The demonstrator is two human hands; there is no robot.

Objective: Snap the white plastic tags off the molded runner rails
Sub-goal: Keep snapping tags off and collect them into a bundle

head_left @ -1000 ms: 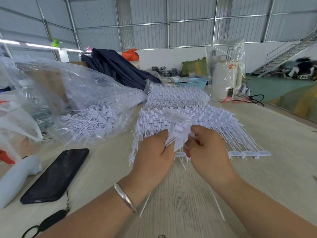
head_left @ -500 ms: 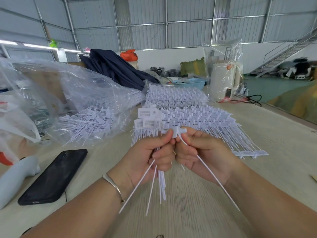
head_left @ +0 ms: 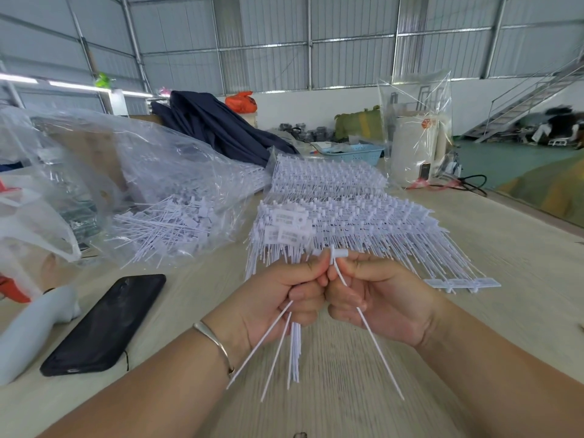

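At the centre of the frame both hands meet knuckle to knuckle above the desk (head_left: 363, 390), and the work sits in the narrow gap between them. The left hand (head_left: 284, 298) is curled tight around a bundle of white tags (head_left: 295, 352) whose thin tails hang down toward the lower edge of the frame, their flat printed heads standing up above the fist. The right hand (head_left: 379, 301) pinches a single tag (head_left: 366, 320) by its small block head, thumb and forefinger closed on it at the top of the fist, its tail running down and to the right. That tag's long axis lies roughly vertical, touching the left hand's fingers (head_left: 303, 294). The next snap likely turns on twisting it away rightward. More runner rails (head_left: 363, 222) lie stacked just behind the hands.
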